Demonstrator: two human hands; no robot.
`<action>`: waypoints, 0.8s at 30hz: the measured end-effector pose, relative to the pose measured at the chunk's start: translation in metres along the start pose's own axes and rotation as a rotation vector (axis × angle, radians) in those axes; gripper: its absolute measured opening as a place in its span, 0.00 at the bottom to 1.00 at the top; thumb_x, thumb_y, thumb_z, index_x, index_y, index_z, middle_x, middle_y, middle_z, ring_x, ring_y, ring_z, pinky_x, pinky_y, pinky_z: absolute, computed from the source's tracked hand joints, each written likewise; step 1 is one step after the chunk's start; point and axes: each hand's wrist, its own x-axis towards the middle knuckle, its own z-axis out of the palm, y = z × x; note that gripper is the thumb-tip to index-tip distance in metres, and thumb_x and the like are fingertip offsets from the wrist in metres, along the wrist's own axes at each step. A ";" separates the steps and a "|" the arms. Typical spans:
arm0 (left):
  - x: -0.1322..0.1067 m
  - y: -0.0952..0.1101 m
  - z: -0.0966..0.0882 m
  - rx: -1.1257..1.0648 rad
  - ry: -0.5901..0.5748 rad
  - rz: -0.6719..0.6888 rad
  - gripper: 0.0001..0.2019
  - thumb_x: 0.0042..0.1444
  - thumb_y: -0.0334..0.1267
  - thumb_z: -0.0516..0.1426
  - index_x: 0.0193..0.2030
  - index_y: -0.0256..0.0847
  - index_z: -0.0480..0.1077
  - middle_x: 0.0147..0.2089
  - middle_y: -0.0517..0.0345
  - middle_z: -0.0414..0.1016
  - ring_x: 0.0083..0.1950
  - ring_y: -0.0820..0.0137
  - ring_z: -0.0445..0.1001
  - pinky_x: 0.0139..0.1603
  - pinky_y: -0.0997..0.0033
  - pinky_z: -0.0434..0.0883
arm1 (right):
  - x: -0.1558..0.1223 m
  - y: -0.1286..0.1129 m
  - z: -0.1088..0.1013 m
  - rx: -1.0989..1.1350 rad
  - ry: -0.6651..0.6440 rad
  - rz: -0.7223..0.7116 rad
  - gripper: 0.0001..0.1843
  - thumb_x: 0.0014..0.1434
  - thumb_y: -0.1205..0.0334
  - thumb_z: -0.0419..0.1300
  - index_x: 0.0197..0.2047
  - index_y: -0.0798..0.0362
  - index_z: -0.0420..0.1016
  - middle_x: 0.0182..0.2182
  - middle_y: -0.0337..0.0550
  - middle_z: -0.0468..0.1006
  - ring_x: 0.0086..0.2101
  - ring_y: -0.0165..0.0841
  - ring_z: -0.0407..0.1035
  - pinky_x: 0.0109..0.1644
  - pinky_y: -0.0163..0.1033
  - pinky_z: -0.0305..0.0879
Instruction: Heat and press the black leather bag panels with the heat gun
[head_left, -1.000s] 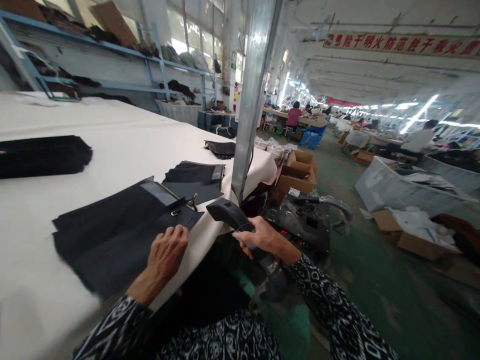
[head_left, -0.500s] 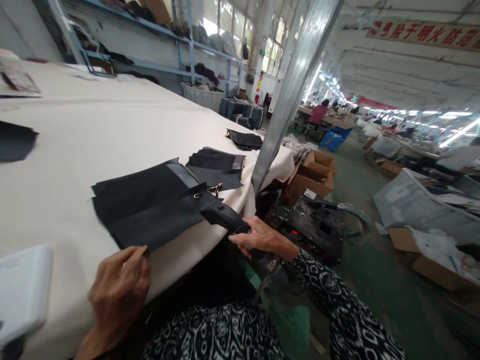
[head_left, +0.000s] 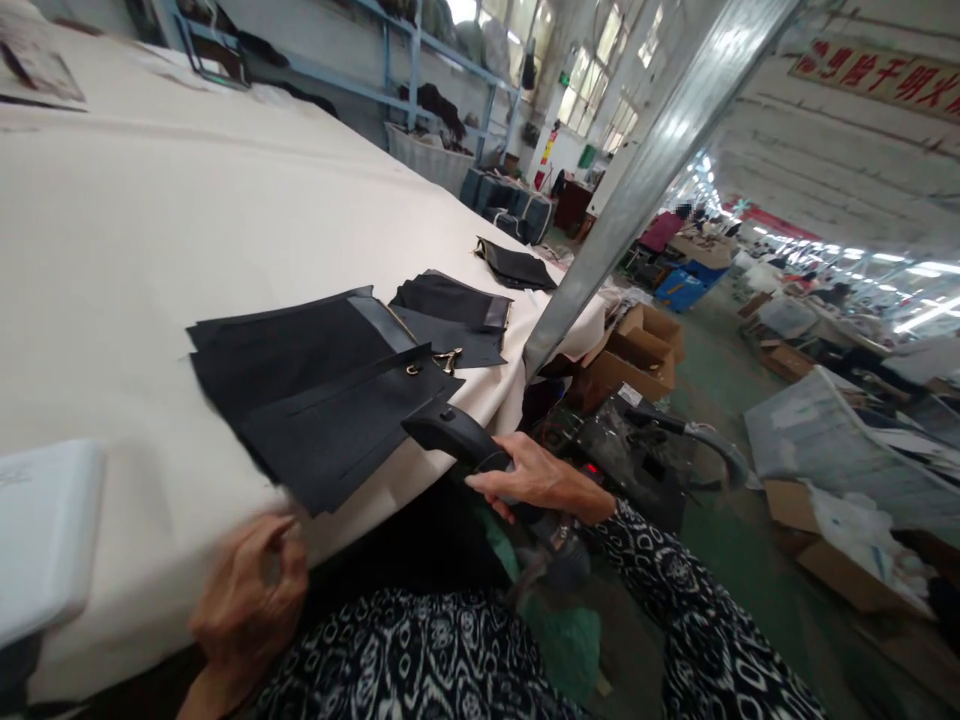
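My right hand [head_left: 525, 475] is wrapped round the handle of a black handheld tool [head_left: 454, 432]. The tool's broad head points left over the table edge, close to a stack of flat black fabric pieces [head_left: 315, 370]. Gold-coloured metal fittings [head_left: 448, 360] show at the stack's right end. Near the front corner of those pieces, my left hand [head_left: 255, 575] is curled, thumb and fingers pinched together; blur hides whether anything thin is between them. Behind lie another black stack [head_left: 450, 305] with a gold-edged strip and a folded black piece [head_left: 517, 265].
A cream cloth covers the table [head_left: 187, 220]. A white box-shaped object [head_left: 49, 540] stands at left. A metal post [head_left: 645, 190] rises at the table's right edge. Beyond it are cardboard boxes [head_left: 622, 370], a black machine with a hose [head_left: 634, 450] and a grey bin [head_left: 832, 450].
My left hand has moved slightly down, away from the corner of the black pieces. My right hand still grips the tool. The whole view has shifted as my head turned and tilted.
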 end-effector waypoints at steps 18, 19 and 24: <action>0.038 0.034 0.009 -1.013 -0.439 -0.981 0.21 0.28 0.49 0.74 0.26 0.40 0.74 0.26 0.64 0.73 0.29 0.76 0.70 0.30 0.80 0.71 | 0.018 -0.011 0.040 -0.034 -0.219 0.008 0.17 0.58 0.51 0.65 0.31 0.55 0.68 0.21 0.35 0.73 0.20 0.26 0.67 0.22 0.28 0.63; 0.038 0.034 0.007 -0.984 -0.441 -0.965 0.21 0.28 0.50 0.73 0.22 0.40 0.72 0.24 0.64 0.71 0.28 0.76 0.69 0.30 0.79 0.71 | 0.019 -0.012 0.039 -0.002 -0.206 0.024 0.17 0.58 0.52 0.65 0.30 0.55 0.68 0.21 0.35 0.73 0.20 0.25 0.67 0.23 0.28 0.63; 0.041 0.030 -0.004 -0.651 -0.552 -0.731 0.25 0.32 0.60 0.68 0.12 0.42 0.66 0.15 0.60 0.66 0.18 0.72 0.63 0.17 0.72 0.65 | 0.021 -0.009 0.015 0.102 -0.017 0.039 0.16 0.56 0.52 0.67 0.32 0.56 0.69 0.21 0.35 0.72 0.20 0.25 0.67 0.23 0.30 0.65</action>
